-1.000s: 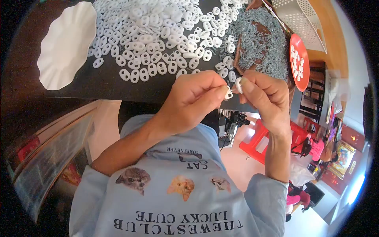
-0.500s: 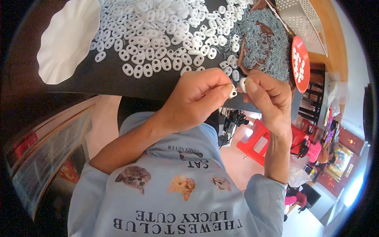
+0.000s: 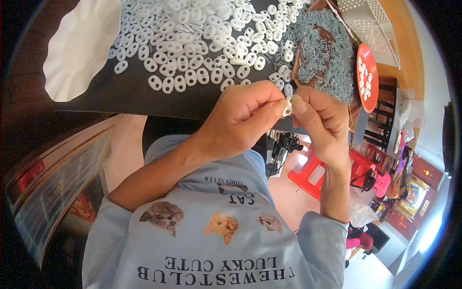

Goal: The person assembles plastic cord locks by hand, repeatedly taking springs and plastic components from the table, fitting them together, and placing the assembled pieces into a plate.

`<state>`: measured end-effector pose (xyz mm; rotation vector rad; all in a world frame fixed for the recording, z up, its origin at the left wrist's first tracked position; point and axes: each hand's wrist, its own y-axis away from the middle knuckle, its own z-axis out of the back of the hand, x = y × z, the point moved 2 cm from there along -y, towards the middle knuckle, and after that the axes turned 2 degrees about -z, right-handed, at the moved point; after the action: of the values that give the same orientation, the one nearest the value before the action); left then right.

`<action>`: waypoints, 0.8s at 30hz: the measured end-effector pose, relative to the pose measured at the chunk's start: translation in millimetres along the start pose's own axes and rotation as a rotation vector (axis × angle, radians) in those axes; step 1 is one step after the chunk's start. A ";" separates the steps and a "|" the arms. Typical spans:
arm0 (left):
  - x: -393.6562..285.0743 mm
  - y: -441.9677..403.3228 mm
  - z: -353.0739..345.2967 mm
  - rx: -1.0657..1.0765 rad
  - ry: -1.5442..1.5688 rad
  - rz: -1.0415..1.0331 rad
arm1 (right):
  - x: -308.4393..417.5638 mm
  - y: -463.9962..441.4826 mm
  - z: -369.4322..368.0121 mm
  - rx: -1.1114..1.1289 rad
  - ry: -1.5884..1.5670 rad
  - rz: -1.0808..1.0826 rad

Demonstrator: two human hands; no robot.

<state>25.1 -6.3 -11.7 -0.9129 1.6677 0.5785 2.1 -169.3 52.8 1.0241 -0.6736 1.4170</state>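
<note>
My left hand (image 3: 245, 118) is closed in a pinch on a small white two-hole cord lock piece (image 3: 287, 111) just past the table's front edge. Right against it, my right hand (image 3: 321, 123) pinches with thumb and forefinger at the same spot. Its fingertips mostly hide the white cord lock piece they hold. Many matching white oval pieces (image 3: 190, 77) lie in a heap on the dark table beyond my hands. Behind my right hand is a pile of small grey pieces that look like springs (image 3: 317, 70).
A white wavy-edged dish (image 3: 79, 53) stands at the left of the table (image 3: 130, 98). On the right are a red plate (image 3: 365, 103) with small white parts and a white perforated basket (image 3: 368, 24). A red stool (image 3: 308, 176) is on the floor below.
My right hand has moved left, closing the gap to my left hand. The white pieces that were held apart now meet at the fingertips. My left hand has barely moved.
</note>
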 end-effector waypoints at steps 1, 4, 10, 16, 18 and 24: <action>0.0 0.1 -0.1 -0.006 0.000 0.004 | -1.0 -0.2 -0.1 0.000 0.000 -0.001; 0.7 1.0 -0.3 -0.028 0.035 0.022 | -0.7 -2.6 -0.5 -0.002 0.115 0.119; -5.1 0.0 -1.4 -0.039 0.090 0.055 | 6.3 -0.7 0.8 -0.005 0.528 0.382; 0.5 -0.7 -2.2 0.019 0.174 -0.004 | 11.6 -1.2 1.8 -0.019 0.671 0.517; -2.9 -1.2 -1.6 0.005 0.143 0.022 | 11.9 0.3 2.4 0.001 0.713 0.515; -4.6 -3.1 -3.9 0.004 0.059 0.087 | 11.4 2.5 2.0 0.012 0.747 0.519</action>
<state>25.8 -9.8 -6.0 -0.8659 1.7680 0.6120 1.1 -166.1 64.2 0.2595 -0.3743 2.0883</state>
